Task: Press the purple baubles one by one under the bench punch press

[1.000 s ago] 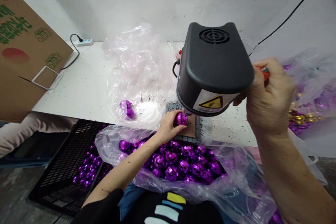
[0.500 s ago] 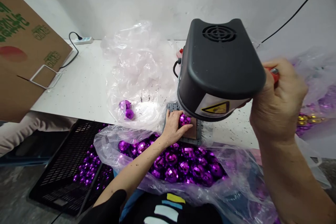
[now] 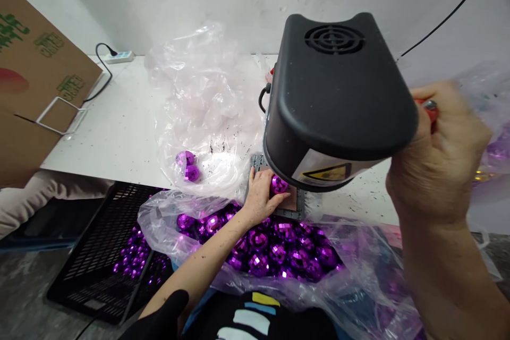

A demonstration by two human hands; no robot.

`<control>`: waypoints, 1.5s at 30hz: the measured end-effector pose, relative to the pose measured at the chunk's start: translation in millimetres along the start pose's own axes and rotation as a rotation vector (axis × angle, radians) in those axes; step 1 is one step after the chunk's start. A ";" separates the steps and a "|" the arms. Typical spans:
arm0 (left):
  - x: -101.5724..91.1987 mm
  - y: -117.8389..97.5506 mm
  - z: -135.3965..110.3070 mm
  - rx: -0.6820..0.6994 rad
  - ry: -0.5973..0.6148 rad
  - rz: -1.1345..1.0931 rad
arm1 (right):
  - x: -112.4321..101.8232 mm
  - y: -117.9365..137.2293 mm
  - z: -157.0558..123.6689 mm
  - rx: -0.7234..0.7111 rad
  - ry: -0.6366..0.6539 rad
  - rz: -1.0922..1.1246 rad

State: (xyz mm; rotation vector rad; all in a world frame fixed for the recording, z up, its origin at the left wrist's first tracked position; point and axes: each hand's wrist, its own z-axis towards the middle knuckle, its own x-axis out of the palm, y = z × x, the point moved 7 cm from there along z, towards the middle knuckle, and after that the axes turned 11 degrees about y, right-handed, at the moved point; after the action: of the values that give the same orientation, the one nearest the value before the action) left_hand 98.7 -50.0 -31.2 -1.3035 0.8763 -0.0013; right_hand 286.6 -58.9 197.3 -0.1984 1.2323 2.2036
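My left hand [image 3: 261,196] pinches a small purple mirror ball [image 3: 278,185] and holds it on the brown pad of a grey base plate [image 3: 299,203], right under the black machine head [image 3: 337,101]. My right hand [image 3: 440,159] is closed around a red-tipped lever [image 3: 429,108] at the machine's right side. A clear plastic bag [image 3: 358,276] in my lap holds several more purple mirror balls [image 3: 274,252].
Two purple balls [image 3: 187,166] lie on crumpled clear plastic [image 3: 207,101] on the white table [image 3: 119,133]. A black crate [image 3: 107,255] with more balls sits lower left. A cardboard box [image 3: 35,79] stands left; a power strip [image 3: 119,57] at the back. Gold balls [image 3: 482,175] show at right.
My right hand has moved slightly down and right on the lever, and the machine head looms larger and lower over the ball. The left hand keeps the ball on the pad.
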 end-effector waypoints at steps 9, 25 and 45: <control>-7.1 -6.4 6.3 -0.007 0.015 -0.024 | -5.5 -2.7 1.5 0.033 0.018 -0.033; 0.5 6.9 -0.1 0.027 -0.026 -0.104 | -8.4 2.8 -7.5 0.078 -0.022 -0.098; -6.2 -5.6 0.2 0.074 -0.035 -0.071 | 16.5 -0.8 -113.0 -0.171 0.199 -0.484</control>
State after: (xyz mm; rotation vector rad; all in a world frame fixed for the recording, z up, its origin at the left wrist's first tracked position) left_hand 97.1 -48.7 -23.0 -1.2606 0.7927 -0.0655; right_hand 256.3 -143.6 127.0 -0.7206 0.9662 1.8900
